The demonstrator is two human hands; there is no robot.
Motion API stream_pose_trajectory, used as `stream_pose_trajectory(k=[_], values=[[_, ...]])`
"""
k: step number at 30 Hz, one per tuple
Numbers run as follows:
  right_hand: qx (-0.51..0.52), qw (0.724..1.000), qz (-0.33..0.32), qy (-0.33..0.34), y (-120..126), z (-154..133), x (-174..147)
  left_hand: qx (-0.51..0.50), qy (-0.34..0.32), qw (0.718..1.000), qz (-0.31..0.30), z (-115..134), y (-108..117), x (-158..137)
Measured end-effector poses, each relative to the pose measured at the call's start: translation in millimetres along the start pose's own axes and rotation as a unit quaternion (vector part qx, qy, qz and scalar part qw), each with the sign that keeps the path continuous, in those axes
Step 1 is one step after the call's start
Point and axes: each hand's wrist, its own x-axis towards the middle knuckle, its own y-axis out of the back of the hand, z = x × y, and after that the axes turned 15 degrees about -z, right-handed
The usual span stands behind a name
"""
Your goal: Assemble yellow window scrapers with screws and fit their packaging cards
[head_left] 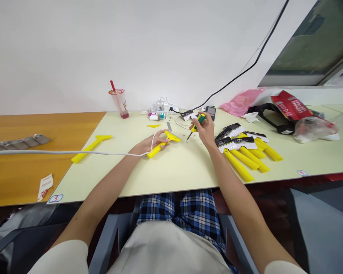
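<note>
My left hand (153, 142) is closed around a yellow scraper (157, 150), whose wide head points up and to the right. In my right hand (205, 127) is a screwdriver (198, 121) with a green and yellow handle. Its dark shaft slants down to the left, the tip just above small bits on the table, apart from the scraper. Behind the scraper lie a flat grey blade (169, 126) and a thin yellow strip (153, 126). A white cable crosses in front of my left hand. Another yellow scraper (88, 149) rests at the left.
Several yellow scrapers with black-and-white cards (247, 161) are piled right of my right forearm. A drink cup (120, 104) with a red straw stands by the wall. Plugs and a power strip (160, 106) sit behind. At far right are a pink bag (241, 102) and a red packet (291, 106).
</note>
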Motion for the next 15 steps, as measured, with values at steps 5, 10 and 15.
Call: stream_pose_trajectory(k=[5, 10, 15], values=[[0.023, 0.999, 0.033, 0.004, 0.2, -0.9, 0.7, 0.002, 0.003, 1.000, -0.003, -0.7, 0.3, 0.4], [0.011, 1.000, 0.014, 0.009, -2.5, 3.1, 0.6, 0.000, -0.001, 1.000, -0.006, -1.7, 2.9, 0.9], [-0.011, 1.000, -0.003, 0.013, -4.3, 4.5, -1.1, 0.002, -0.005, 1.000, -0.009, -2.7, 4.3, 1.8]])
